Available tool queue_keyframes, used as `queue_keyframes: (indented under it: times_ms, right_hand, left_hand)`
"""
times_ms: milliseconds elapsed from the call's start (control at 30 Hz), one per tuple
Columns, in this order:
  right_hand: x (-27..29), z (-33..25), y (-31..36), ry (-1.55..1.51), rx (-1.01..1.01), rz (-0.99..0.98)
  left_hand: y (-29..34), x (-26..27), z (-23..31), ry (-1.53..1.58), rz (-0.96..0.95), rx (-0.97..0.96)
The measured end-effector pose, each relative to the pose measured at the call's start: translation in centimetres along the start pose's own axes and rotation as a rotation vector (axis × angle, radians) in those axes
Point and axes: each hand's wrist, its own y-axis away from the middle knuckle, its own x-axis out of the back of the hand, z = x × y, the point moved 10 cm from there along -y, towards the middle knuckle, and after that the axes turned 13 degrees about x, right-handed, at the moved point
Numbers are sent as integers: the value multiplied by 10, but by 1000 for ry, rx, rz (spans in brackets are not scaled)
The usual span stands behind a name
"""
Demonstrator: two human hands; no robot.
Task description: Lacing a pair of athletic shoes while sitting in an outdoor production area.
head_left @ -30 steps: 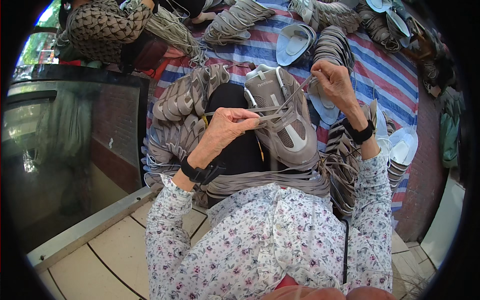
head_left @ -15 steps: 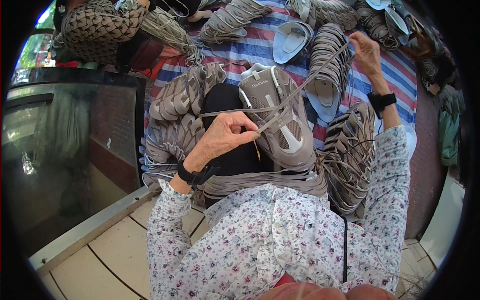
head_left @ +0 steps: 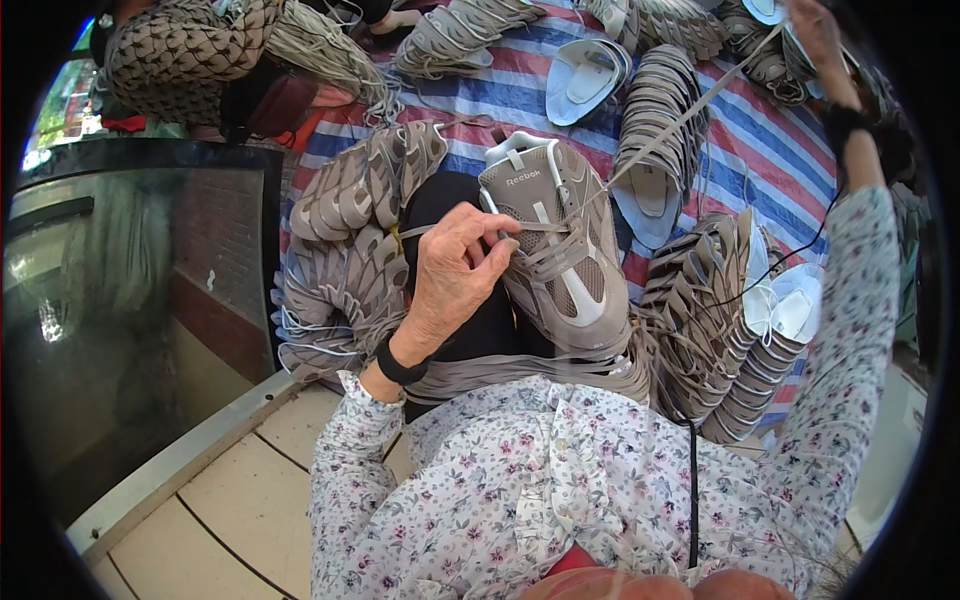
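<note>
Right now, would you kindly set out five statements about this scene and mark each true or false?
1. A lace runs from the shoe upper to the right hand. True.
2. The left hand is far from the shoe upper. False: its fingertips are at the shoe upper's left side.
3. The two hands are close together. False: the right hand is stretched well away from the left.
4. Stacks of uppers rest on the striped cloth. True.
5. The sleeves are plain black. False: they have a floral print.

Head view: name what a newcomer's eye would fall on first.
Probably the taupe shoe upper in the centre, with the left hand at its lacing. Then the lace stretched taut to the right hand at the upper right. Beyond, stacked uppers lie on the striped sheet.
</note>
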Motion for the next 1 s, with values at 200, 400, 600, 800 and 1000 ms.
queue_keyframes:
  times_ms: [200,400,600,800,1000]
  right_hand:
    - [-24,-279,65,-1342,-150,-247]
    - [4,-379,88,-1214,-121,-406]
    - [-8,-379,90,-1207,-104,-362]
    - [-20,-366,98,-1285,-295,-349]
    - [-18,-371,85,-1148,-126,-329]
  left_hand:
    - [5,1,14,-237,135,-154]
    - [-3,-11,9,-299,93,-138]
    - [0,-20,15,-344,124,-263]
    - [7,-23,21,-359,184,-280]
    - [8,-4,5,-337,172,-222]
